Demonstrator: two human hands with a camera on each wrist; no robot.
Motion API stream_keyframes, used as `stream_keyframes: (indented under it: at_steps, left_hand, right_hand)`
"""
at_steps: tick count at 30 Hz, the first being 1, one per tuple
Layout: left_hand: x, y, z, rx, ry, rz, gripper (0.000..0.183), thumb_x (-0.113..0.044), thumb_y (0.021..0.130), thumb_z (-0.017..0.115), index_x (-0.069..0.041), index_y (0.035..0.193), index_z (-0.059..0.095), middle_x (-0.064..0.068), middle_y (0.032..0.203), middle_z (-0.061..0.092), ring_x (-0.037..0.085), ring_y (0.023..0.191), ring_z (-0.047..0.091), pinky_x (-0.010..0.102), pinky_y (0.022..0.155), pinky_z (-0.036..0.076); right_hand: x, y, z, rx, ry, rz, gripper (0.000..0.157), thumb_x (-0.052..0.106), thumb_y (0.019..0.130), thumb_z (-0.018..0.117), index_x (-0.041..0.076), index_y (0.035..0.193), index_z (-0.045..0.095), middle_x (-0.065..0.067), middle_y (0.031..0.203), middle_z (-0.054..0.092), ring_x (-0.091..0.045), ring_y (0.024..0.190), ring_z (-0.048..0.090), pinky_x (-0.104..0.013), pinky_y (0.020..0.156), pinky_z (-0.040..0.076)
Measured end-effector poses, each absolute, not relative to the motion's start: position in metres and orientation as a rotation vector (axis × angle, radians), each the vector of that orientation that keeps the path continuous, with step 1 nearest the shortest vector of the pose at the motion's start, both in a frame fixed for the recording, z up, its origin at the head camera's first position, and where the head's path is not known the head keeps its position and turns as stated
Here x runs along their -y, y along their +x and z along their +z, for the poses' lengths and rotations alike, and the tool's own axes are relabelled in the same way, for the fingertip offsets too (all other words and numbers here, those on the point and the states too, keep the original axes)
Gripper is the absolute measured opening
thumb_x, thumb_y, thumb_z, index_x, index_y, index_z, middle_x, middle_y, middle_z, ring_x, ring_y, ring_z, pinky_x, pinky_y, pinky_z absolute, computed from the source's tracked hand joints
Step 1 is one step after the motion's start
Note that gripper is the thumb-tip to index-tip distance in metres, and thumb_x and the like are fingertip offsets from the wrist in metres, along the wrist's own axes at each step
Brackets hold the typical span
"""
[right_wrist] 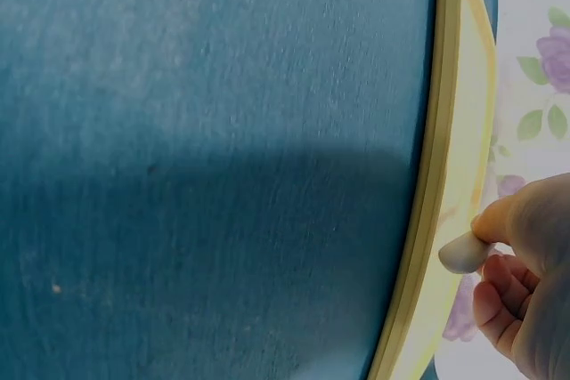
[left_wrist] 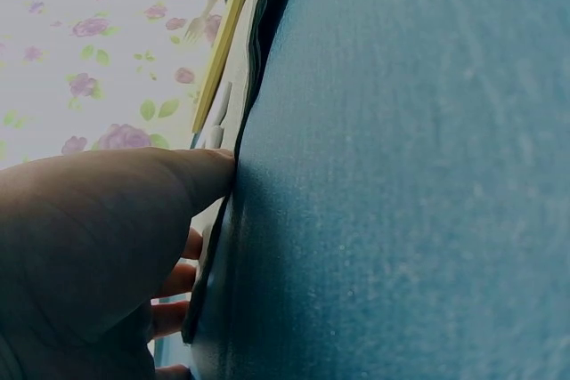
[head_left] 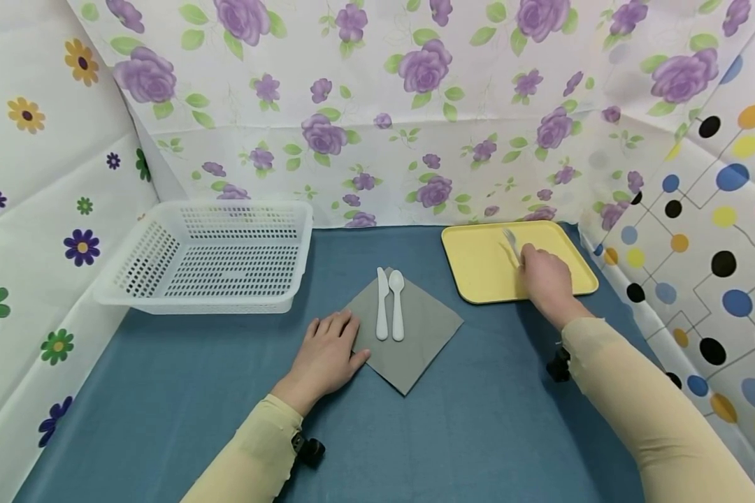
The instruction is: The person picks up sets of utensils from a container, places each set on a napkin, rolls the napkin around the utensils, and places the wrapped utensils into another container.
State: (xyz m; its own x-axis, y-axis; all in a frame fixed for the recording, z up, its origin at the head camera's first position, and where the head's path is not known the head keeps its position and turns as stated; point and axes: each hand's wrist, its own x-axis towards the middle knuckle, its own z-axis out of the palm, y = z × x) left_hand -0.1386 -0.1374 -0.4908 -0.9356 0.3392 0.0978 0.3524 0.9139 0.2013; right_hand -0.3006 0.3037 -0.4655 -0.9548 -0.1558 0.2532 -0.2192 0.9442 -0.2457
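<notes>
My right hand (head_left: 546, 279) pinches a white fork (head_left: 512, 244) by its handle, over the yellow tray (head_left: 478, 269). The tines point away toward the back, and in the right wrist view the handle end (right_wrist: 463, 254) pokes out below the fingers. My left hand (head_left: 327, 353) lies with fingers relaxed on the left corner of a folded grey napkin (head_left: 415, 356), thumb along its edge. On the napkin, a white knife (head_left: 382, 307) and a white spoon (head_left: 397, 307) lie side by side, handles toward me.
A white perforated basket (head_left: 298, 279) stands at the back left of the blue-covered table (head_left: 182, 398). Flower-patterned cloth (head_left: 384, 168) hangs behind the table, with more patterned cloth on both sides. Each wrist wears a small black camera.
</notes>
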Motion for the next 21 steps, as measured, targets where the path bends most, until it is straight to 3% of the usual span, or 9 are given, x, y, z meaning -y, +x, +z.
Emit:
stream_keyframes:
  at_steps: [21]
  left_hand:
    - [0.137,-0.139,-0.492,2.998,-0.55,-0.332,0.064,-0.041,0.11,0.07,-0.002,0.159,0.056,0.024,0.164,0.049,0.045,0.151,0.047,0.068,0.124,0.034]
  right_hand:
    - [-0.279,-0.291,-0.458,2.809,0.366,0.436,0.009,0.0,0.107,0.064,0.001,0.101,0.057,-0.017,0.081,0.057,-0.033,0.065,0.053,-0.049,0.059,0.044]
